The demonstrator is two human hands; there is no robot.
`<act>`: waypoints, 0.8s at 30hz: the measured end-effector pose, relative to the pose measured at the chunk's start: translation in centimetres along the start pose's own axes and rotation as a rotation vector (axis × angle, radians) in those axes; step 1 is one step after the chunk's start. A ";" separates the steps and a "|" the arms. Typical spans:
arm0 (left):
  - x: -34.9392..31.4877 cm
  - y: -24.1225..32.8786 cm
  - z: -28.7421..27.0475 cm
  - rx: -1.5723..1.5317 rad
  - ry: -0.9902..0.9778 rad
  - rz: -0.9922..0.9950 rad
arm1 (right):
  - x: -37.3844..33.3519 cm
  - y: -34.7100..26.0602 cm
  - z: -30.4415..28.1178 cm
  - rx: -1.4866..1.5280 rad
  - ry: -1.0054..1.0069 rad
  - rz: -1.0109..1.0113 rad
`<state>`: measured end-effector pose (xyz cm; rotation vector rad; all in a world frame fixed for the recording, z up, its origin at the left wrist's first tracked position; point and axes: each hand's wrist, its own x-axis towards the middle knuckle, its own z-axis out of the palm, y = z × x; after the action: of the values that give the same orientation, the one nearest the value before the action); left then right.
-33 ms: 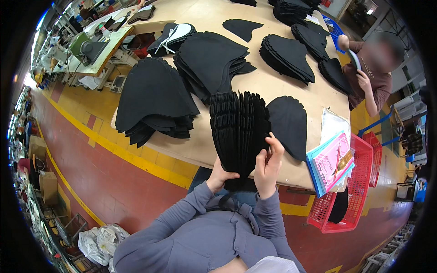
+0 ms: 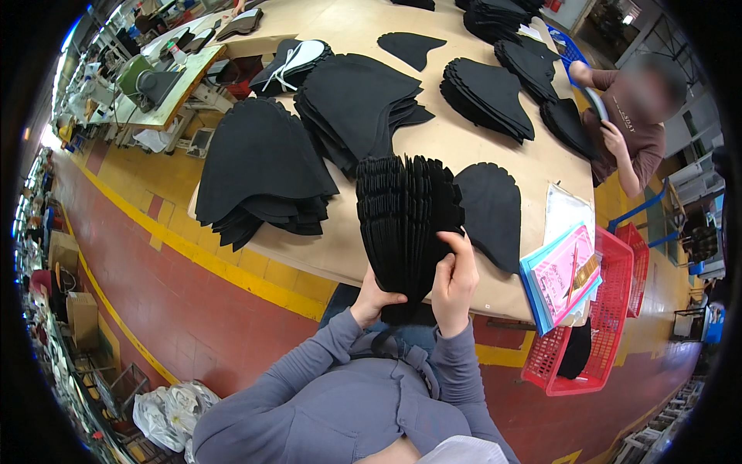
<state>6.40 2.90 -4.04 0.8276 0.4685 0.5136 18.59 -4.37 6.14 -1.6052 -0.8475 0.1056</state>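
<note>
A thick bundle of black cut pieces (image 2: 398, 224), fanned into many layers with notched upper edges, stands upright in front of me at the table's near edge. My left hand (image 2: 374, 298) is closed round its lower left end, thumb across the front. On the bundle's right side my right hand (image 2: 456, 280) is closed, with a bent index finger against the outer layers and the thumb close by; its other fingertips are partly hidden. Just right of the bundle a black rounded piece (image 2: 495, 216) lies flat on the tan table (image 2: 433, 108).
Stacks of black pieces lie left (image 2: 263, 162), behind (image 2: 355, 97) and far right (image 2: 487, 100). Papers (image 2: 560, 278) rest on the right corner above a red basket (image 2: 595, 363). Across the table's right side a person (image 2: 634, 131) holds a dark curved piece. A sewing machine (image 2: 147, 81) stands far left.
My right index finger has moved left and bent in against the bundle's outer layers. The left hand stays put. The other person's curved piece has shifted slightly.
</note>
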 end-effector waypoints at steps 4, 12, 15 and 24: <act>-0.1 0.1 0.2 -0.009 0.010 0.009 | 0.8 -0.2 -0.5 -0.104 -0.122 -0.096; -0.1 0.1 0.0 0.018 0.009 0.006 | 0.6 -0.8 -1.0 -0.046 -0.191 0.018; 0.0 -0.2 -0.1 0.035 0.017 -0.002 | 0.7 -0.3 0.3 -0.072 0.074 -0.145; -0.1 -0.7 -0.2 0.043 0.038 0.015 | 0.6 -1.0 -0.1 -0.116 -0.066 -0.173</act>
<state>6.36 2.54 -4.62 0.8642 0.5098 0.5356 18.66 -4.13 7.25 -1.6357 -1.0564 -0.0137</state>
